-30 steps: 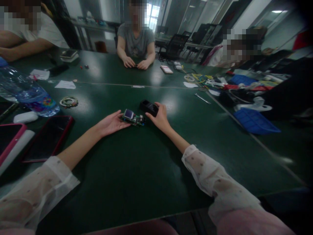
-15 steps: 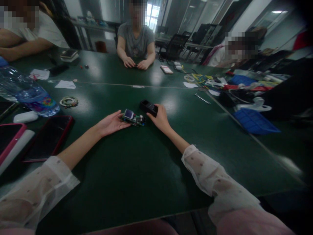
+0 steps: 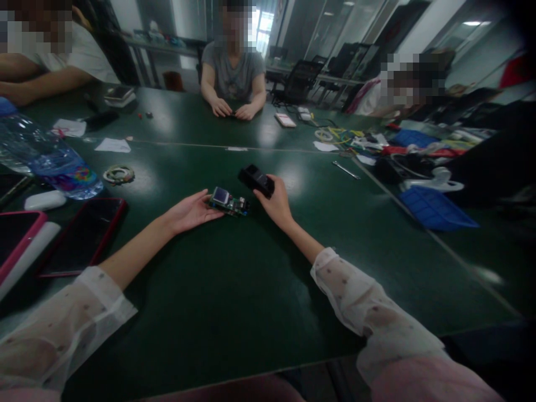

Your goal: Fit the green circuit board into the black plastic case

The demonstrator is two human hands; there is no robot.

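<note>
Between the thumb and fingers of my left hand [image 3: 189,213] is a green circuit board [image 3: 231,203] with a small screen at its left end and components at its right. The hand is closed on the board's left end, low over the table. My right hand [image 3: 277,202] grips a black plastic case [image 3: 255,178] by its near right end. The case is tilted, with a rectangular opening near its far end. It is just beyond the board and to its right, apart from it.
On the left are a water bottle [image 3: 62,162], a red-edged phone [image 3: 86,237], a white earbud case [image 3: 45,200] and a cable coil [image 3: 119,175]. A wrench [image 3: 346,170] and a blue tray [image 3: 435,207] lie on the right. Across the green table [image 3: 234,301] sits a person [image 3: 233,72].
My right hand has lifted and tilted the black case slightly. The left hand and the circuit board stay nearly in place.
</note>
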